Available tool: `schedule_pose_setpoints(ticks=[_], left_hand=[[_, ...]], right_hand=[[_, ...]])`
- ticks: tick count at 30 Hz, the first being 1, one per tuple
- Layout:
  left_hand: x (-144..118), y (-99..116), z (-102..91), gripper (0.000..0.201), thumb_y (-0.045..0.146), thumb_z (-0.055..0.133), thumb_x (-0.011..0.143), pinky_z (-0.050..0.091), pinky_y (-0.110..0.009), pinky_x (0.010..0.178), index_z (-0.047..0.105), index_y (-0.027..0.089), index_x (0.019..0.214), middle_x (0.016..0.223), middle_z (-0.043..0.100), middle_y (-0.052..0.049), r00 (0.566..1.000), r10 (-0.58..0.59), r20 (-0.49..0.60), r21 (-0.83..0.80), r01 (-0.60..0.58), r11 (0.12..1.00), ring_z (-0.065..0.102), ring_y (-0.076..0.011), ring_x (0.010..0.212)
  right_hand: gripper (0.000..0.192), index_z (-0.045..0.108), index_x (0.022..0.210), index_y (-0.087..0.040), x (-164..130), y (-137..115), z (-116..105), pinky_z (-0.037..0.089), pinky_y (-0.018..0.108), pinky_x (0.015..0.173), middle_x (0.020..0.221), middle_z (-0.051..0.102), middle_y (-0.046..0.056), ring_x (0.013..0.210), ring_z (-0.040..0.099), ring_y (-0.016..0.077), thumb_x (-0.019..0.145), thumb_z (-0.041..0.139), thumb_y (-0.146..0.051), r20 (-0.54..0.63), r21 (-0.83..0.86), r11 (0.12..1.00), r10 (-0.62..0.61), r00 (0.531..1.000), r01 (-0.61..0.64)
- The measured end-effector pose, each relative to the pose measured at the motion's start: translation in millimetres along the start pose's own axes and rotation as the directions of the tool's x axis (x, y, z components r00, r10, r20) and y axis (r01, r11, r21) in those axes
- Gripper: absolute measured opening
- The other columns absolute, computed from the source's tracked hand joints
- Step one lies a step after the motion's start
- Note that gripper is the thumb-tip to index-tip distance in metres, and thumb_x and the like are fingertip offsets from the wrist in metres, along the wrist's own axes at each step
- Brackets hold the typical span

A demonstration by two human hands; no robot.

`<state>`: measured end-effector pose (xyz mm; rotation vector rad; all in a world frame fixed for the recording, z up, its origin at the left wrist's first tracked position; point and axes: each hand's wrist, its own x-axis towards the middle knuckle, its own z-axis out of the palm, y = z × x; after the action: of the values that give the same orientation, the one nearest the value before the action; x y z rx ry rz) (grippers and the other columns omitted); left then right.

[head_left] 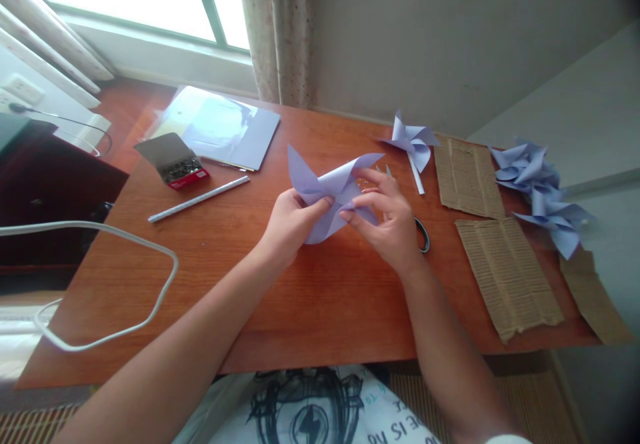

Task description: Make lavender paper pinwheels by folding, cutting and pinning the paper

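Observation:
Over the middle of the table I hold a lilac paper pinwheel (pixel 333 181) whose corners are partly folded toward its centre. My left hand (pixel 293 221) grips it from the left, the thumb pressing near the centre. On the right, my right hand (pixel 387 217) pinches a paper corner between thumb and finger, with other fingers against the upper blade. Behind that hand lies a pair of scissors (pixel 423 236), mostly hidden, with a black handle loop showing. A rolled paper stick (pixel 199 199) rests on the table to the left.
An open red box of small metal pins (pixel 187 176) stands before a stack of lilac paper (pixel 265 139). Finished pinwheels (pixel 413 143) (pixel 530 167) lie at the right, beside cardboard pieces (pixel 470 176). A white cable (pixel 173 271) loops over the table's left side.

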<state>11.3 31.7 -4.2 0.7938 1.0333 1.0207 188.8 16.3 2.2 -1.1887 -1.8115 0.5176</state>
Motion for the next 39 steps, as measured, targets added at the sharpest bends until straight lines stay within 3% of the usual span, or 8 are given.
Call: schedule_pose_setpoints(ticks=[6, 11, 14, 17, 20, 30, 35, 39], left_hand=[[-1, -4, 1.4, 0.022, 0.029, 0.084, 0.07, 0.049, -0.023, 0.066, 0.077, 0.013, 0.083, 0.075, 0.075, -0.003, 1.0, 0.01, -0.006, 0.011, -0.01, 1.0, 0.066, -0.0171, 0.071], [-1, -7, 0.6, 0.025, 0.03, 0.086, 0.069, 0.052, -0.024, 0.069, 0.078, 0.013, 0.086, 0.077, 0.076, -0.003, 1.0, 0.025, -0.004, -0.019, -0.026, 0.999, 0.067, -0.0184, 0.074], [0, -5, 0.0, 0.026, 0.031, 0.085, 0.069, 0.051, -0.024, 0.066, 0.077, 0.013, 0.085, 0.078, 0.076, -0.004, 0.998, 0.014, -0.053, -0.037, -0.016, 0.999, 0.066, -0.0171, 0.071], [2, -1, -2.7, 0.026, 0.032, 0.085, 0.069, 0.049, -0.023, 0.061, 0.076, 0.013, 0.084, 0.075, 0.075, -0.003, 0.995, -0.019, -0.094, -0.068, 0.013, 0.998, 0.063, -0.0151, 0.065], [5, 2, -6.3, 0.028, 0.031, 0.086, 0.066, 0.049, -0.023, 0.059, 0.075, 0.013, 0.086, 0.072, 0.073, -0.003, 0.995, -0.027, -0.099, -0.114, 0.016, 0.993, 0.062, -0.0147, 0.063], [8, 6, -8.6, 0.026, 0.026, 0.084, 0.065, 0.047, -0.023, 0.057, 0.073, 0.012, 0.084, 0.066, 0.07, -0.001, 0.993, -0.061, -0.101, -0.192, 0.041, 0.981, 0.061, -0.0143, 0.059], [8, 6, -8.7, 0.027, 0.028, 0.085, 0.064, 0.049, -0.023, 0.057, 0.072, 0.013, 0.083, 0.067, 0.07, -0.001, 0.993, -0.063, -0.099, -0.204, 0.042, 0.978, 0.061, -0.0143, 0.059], [7, 7, -8.3, 0.027, 0.028, 0.084, 0.065, 0.049, -0.024, 0.058, 0.072, 0.013, 0.084, 0.067, 0.07, -0.002, 0.992, -0.063, -0.105, -0.203, 0.041, 0.978, 0.063, -0.0157, 0.061]], right_hand=[[0.01, 0.073, 0.092, -0.026, -2, 1, 2, 0.045, 0.049, 0.11, 0.129, 0.069, 0.006, 0.125, 0.061, 0.0255, 0.097, 0.065, -0.03, -0.073, 0.003, 0.999, 0.038, 0.997, -0.038], [0.012, 0.074, 0.09, -0.025, -2, 0, 2, 0.047, 0.049, 0.108, 0.125, 0.07, 0.006, 0.121, 0.063, 0.0265, 0.096, 0.064, -0.03, -0.073, -0.04, 0.998, 0.039, 0.997, -0.042], [0.011, 0.074, 0.095, -0.027, -2, -1, 0, 0.051, 0.047, 0.104, 0.124, 0.069, 0.006, 0.119, 0.064, 0.0255, 0.095, 0.064, -0.025, -0.095, 0.034, 0.998, 0.053, 0.994, -0.05], [0.02, 0.076, 0.1, -0.031, -1, -1, -5, 0.055, 0.044, 0.099, 0.124, 0.069, 0.004, 0.118, 0.065, 0.0241, 0.094, 0.062, -0.017, -0.066, 0.14, 0.989, 0.055, 0.996, -0.046], [0.03, 0.078, 0.094, -0.032, -1, 0, -12, 0.052, 0.046, 0.105, 0.123, 0.069, 0.002, 0.119, 0.065, 0.0231, 0.094, 0.056, -0.01, -0.018, 0.193, 0.98, 0.046, 0.999, -0.042], [0.041, 0.075, 0.099, -0.031, 1, -4, -24, 0.047, 0.051, 0.113, 0.139, 0.063, 0.001, 0.133, 0.058, 0.026, 0.082, 0.052, -0.001, 0.161, 0.162, 0.987, -0.02, 0.987, -0.006], [0.042, 0.075, 0.099, -0.03, 1, -4, -23, 0.045, 0.05, 0.115, 0.14, 0.062, 0.001, 0.135, 0.056, 0.0263, 0.078, 0.054, -0.001, 0.158, 0.159, 0.987, -0.026, 0.987, 0.001], [0.035, 0.077, 0.097, -0.031, 0, -4, -24, 0.048, 0.05, 0.112, 0.138, 0.064, 0.0, 0.131, 0.059, 0.0267, 0.088, 0.053, -0.008, 0.144, 0.197, 0.979, 0.019, 0.989, -0.047]])
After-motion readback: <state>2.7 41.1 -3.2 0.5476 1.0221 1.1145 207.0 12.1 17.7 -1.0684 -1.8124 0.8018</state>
